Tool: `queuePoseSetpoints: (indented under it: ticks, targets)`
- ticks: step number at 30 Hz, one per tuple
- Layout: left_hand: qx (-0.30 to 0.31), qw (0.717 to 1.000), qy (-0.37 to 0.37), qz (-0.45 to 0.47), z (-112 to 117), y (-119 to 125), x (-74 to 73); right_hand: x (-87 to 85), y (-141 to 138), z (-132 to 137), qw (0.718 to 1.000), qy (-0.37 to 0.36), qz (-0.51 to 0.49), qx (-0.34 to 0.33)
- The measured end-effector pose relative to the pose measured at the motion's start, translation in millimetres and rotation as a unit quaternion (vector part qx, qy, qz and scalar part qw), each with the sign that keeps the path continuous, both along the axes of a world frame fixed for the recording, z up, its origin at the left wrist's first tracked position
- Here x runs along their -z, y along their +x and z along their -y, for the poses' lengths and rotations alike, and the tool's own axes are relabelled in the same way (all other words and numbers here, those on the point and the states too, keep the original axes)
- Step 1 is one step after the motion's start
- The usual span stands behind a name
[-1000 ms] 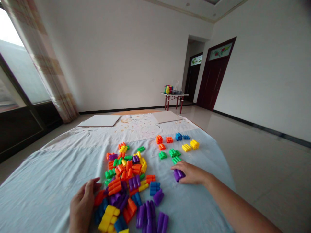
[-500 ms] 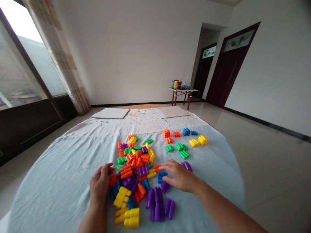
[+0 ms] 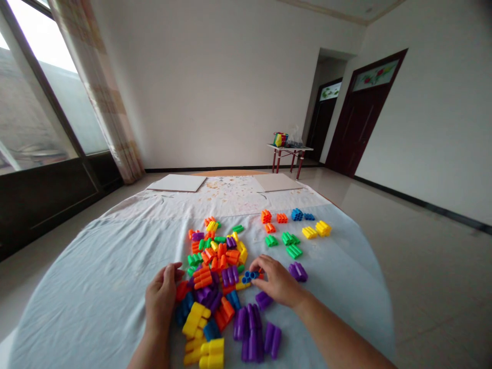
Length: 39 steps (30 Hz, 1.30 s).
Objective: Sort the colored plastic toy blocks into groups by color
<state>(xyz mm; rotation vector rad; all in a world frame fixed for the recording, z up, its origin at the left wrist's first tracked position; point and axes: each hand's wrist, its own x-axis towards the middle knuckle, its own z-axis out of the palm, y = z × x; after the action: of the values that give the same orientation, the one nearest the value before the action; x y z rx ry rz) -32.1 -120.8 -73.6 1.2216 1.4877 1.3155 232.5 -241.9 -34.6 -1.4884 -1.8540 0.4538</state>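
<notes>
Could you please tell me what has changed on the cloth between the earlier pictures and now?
The right hand has let go of the purple block, leaving it right of the pile of plastic blocks, and moved left to a blue block, which its fingers touch. The left hand has come forward to the pile's near edge. The separate small groups of blocks beyond stayed put.

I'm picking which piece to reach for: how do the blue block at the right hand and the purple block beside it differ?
The blue block sits at the right hand's fingertips; the purple block lies clear of the hand. The blue block adjoins the heap; the purple block sits alone on the cloth. The blue block shows round tube ends; the purple block shows its ribbed side. Both are ribbed plastic blocks.
</notes>
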Motion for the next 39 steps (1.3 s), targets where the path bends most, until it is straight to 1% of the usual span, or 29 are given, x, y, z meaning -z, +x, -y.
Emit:
queuePoseSetpoints:
  ticks: [2,4,6,8,11,14,16,19,22,24,28,34,39]
  targets:
    - [0.0,1.0,0.003,-0.001,-1,0,-0.4,4.7,-1,2,1.0,0.006,-0.011,-0.025]
    - [-0.002,1.0,0.004,-0.003,-2,0,-0.7,9.2,0,5,0.999,-0.004,-0.007,-0.053]
    - [-0.004,1.0,-0.002,-0.009,-4,0,-1.3,12.3,2,9,0.998,-0.02,-0.005,-0.063]
    - [-0.005,1.0,-0.012,-0.017,-6,0,-2.2,14.1,2,11,0.998,-0.03,-0.004,-0.051]
    - [-0.003,0.999,-0.019,-0.026,-7,-1,-2.5,16.6,-4,11,0.999,-0.034,0.018,0.001]
    - [0.0,0.999,-0.026,-0.033,-10,-3,0.9,19.8,-12,9,0.996,-0.046,0.058,0.057]
    - [-0.001,0.999,-0.033,-0.035,-12,-3,4.1,20.5,-16,8,0.992,-0.056,0.079,0.075]
    - [0.001,0.999,-0.022,-0.041,-12,-3,6.0,16.0,-18,11,0.991,-0.062,0.081,0.087]
    - [-0.001,0.999,-0.004,-0.044,-10,-1,3.6,8.6,-19,14,0.992,-0.072,0.055,0.088]
    - [-0.003,0.999,-0.003,-0.039,-8,1,1.2,6.7,-21,14,0.993,-0.073,0.039,0.082]
    - [0.003,1.0,-0.012,-0.028,-6,1,-0.6,13.0,-29,11,0.993,-0.059,0.043,0.096]
    - [0.001,0.999,-0.02,-0.033,-12,-3,6.2,19.7,-36,8,0.992,-0.017,0.051,0.113]
    - [-0.007,0.999,-0.034,-0.03,-15,-6,7.9,24.4,-42,4,0.99,-0.029,0.058,0.123]
